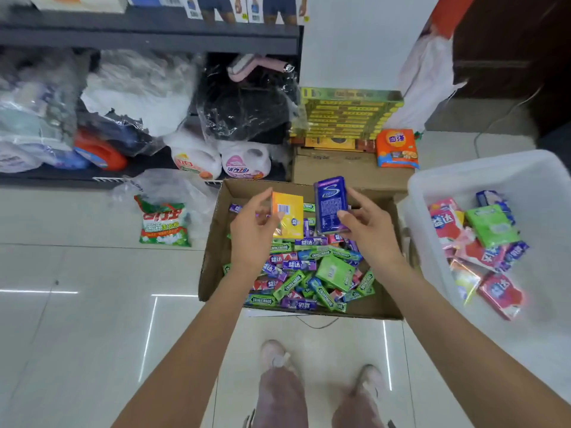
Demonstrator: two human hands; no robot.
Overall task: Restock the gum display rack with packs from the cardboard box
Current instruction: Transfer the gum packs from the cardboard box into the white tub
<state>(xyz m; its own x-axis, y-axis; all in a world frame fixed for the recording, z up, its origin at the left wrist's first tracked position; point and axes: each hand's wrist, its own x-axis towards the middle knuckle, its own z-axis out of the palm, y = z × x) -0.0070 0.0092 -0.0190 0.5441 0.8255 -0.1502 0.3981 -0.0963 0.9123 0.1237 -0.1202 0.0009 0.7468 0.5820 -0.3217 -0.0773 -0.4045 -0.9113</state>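
Observation:
An open cardboard box [216, 242] lies on the floor in front of me, filled with several green, purple and red gum packs [309, 267]. Above the box my left hand [251, 230] pinches a yellow gum pack [289, 216] with its barcode facing me. Beside it my right hand [367, 227] grips a dark blue gum pack [332, 205], held upright. At the right stands a white plastic bin [482, 174] holding several pink, green and blue gum packs [482, 239]. No display rack shows in view.
A dark shelf [148, 35] at the back carries plastic-wrapped goods and detergent bottles [244, 163]. A detergent bag [163, 223] lies left of the box. Stacked yellow-green boxes [349, 118] and an orange bag [397, 148] sit on a closed carton behind it. My feet stand below.

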